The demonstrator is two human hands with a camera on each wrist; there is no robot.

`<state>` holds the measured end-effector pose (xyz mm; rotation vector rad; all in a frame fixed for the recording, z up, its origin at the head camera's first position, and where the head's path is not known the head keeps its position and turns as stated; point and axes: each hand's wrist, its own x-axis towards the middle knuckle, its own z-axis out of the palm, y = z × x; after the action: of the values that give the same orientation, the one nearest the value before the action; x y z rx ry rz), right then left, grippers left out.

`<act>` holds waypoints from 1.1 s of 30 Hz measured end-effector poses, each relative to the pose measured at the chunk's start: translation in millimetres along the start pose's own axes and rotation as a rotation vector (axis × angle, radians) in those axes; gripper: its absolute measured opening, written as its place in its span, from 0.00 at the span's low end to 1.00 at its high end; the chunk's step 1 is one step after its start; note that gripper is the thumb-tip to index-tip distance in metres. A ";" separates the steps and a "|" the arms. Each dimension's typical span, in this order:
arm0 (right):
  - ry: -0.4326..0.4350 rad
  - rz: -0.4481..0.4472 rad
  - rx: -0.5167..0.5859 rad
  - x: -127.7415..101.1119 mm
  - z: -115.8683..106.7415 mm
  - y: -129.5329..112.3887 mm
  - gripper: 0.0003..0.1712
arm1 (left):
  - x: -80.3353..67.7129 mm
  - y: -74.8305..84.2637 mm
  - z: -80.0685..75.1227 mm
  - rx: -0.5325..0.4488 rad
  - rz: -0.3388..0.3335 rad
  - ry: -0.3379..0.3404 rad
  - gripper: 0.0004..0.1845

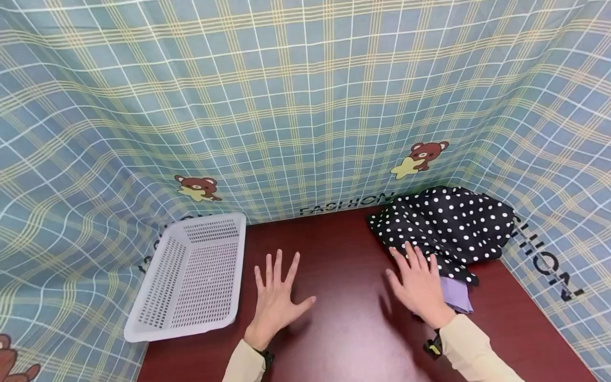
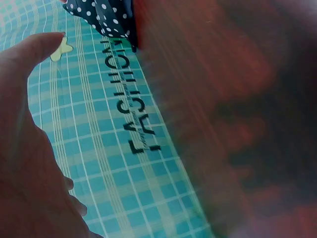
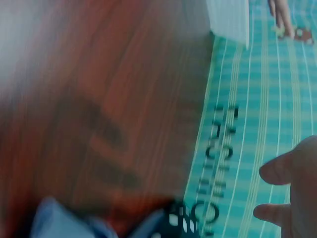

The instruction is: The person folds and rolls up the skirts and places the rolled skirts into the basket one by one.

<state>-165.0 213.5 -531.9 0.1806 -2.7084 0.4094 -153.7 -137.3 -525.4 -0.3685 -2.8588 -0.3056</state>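
Here the black polka-dot cloth [image 1: 446, 223] lies crumpled in a soft heap at the far right corner of the dark red table [image 1: 343, 329], white dots all over it, with a lilac cloth [image 1: 456, 294] peeking from beneath its near edge. The right hand [image 1: 420, 286] has its grip open, straight fingers reaching the heap's near edge. The left hand [image 1: 276, 297] is spread flat over the table, beside a white perforated basket [image 1: 191, 273].

A basket [image 1: 191, 276] sits at the desk's [image 1: 343, 329] left edge, in the lower left of the frame. A heap of clothes [image 1: 444, 225] lies at the right rear corner. Between them, the left hand [image 1: 274, 300] lies flat on the desk; the right hand [image 1: 420, 284] rests on the heap's near edge.
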 end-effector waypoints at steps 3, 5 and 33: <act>0.003 0.027 -0.012 4.7 -13.6 23.5 0.33 | 15.8 3.5 -0.9 -0.015 0.035 0.005 0.59; 0.019 0.044 -0.033 7.7 -25.0 43.5 0.35 | 26.6 5.5 -1.5 -0.016 0.057 0.003 0.58; -0.123 -0.168 -0.080 118.1 -8.7 214.8 0.35 | 184.1 256.5 141.7 -0.359 -0.122 -0.121 0.36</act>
<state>-309.0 412.1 -532.4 0.4202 -2.7956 0.2480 -286.5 179.6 -566.6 -0.2842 -2.9452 -0.8526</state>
